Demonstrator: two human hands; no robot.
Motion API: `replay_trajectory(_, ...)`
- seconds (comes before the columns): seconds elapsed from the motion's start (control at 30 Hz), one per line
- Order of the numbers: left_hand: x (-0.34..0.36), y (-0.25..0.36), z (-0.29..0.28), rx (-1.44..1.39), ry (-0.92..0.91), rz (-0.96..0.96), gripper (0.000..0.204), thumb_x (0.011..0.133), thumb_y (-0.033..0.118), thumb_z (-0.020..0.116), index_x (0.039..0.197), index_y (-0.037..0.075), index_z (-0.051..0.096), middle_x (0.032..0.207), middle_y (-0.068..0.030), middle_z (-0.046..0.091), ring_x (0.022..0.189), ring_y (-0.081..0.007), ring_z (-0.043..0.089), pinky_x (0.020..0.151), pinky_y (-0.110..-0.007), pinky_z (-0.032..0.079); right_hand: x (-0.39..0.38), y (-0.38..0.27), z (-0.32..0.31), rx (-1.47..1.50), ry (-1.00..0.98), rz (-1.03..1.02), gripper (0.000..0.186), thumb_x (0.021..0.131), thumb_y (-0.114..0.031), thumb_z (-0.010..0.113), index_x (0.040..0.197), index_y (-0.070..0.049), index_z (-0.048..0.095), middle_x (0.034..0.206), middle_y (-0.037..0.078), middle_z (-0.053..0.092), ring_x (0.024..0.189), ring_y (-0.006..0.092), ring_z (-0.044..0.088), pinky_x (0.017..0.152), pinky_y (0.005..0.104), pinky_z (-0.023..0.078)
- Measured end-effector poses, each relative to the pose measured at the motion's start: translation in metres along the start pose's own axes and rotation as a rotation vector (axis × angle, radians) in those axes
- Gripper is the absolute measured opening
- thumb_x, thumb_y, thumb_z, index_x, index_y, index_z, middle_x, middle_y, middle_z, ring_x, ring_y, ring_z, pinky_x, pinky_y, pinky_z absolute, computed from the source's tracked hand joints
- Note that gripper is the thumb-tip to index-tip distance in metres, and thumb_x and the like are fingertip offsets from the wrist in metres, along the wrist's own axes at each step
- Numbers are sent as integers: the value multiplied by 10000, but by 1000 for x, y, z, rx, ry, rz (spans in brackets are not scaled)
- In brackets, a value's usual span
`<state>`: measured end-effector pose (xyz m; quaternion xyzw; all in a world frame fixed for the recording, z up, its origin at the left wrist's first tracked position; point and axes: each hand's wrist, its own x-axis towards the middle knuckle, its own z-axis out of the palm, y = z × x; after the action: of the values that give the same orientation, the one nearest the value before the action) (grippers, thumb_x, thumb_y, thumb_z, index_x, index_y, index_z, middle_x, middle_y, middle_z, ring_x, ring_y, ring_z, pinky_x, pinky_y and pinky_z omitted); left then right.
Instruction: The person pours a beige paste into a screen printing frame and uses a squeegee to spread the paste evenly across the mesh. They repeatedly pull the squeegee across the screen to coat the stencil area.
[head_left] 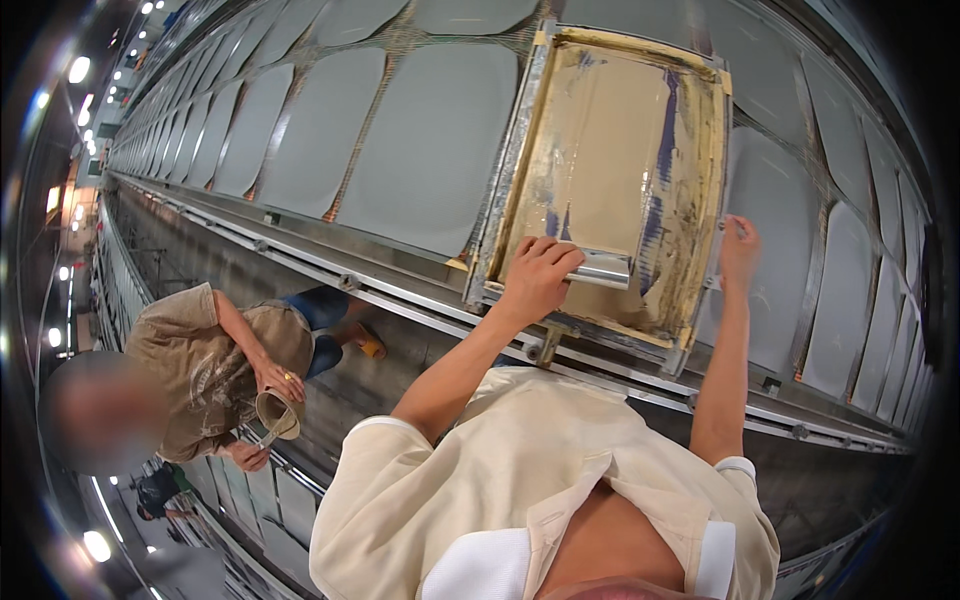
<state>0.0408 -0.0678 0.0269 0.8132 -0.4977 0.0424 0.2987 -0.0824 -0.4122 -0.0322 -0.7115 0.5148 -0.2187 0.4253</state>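
Observation:
A rectangular printing screen frame with metal rails and a tan mesh streaked with blue ink lies on the long table. My left hand is closed around a shiny metal squeegee bar resting on the mesh near the frame's near edge. My right hand grips the right rail of the frame, fingers curled over it. Both my forearms reach up from my cream shirt at the bottom of the view.
Grey fabric panels lie in rows along the long table, on both sides of the frame. A metal guide rail runs along the table's near edge. At the left another person bends over holding a small tan cup.

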Motion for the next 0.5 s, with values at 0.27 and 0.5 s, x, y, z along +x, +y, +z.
replay_trajectory(0.27, -11, 22, -7, 53, 13, -109, 422, 662, -37, 688, 1052, 125, 683, 1085, -38, 715, 1043, -280, 631, 904, -433, 438, 1, 26, 3, -42, 39, -158, 238, 931, -284, 684, 1044, -80, 734, 935, 152, 737, 886, 309, 710, 799, 403, 525)
replay_trajectory(0.5, -25, -3, -41, 229, -57, -142, 397, 694, -7, 735, 1072, 109, 697, 1069, -60, 719, 1045, -290, 634, 930, -432, 436, -35, 2, 55, 179, 106, -188, 246, 915, -294, 682, 1005, -71, 736, 770, 126, 707, 694, 260, 664, 699, 389, 512)
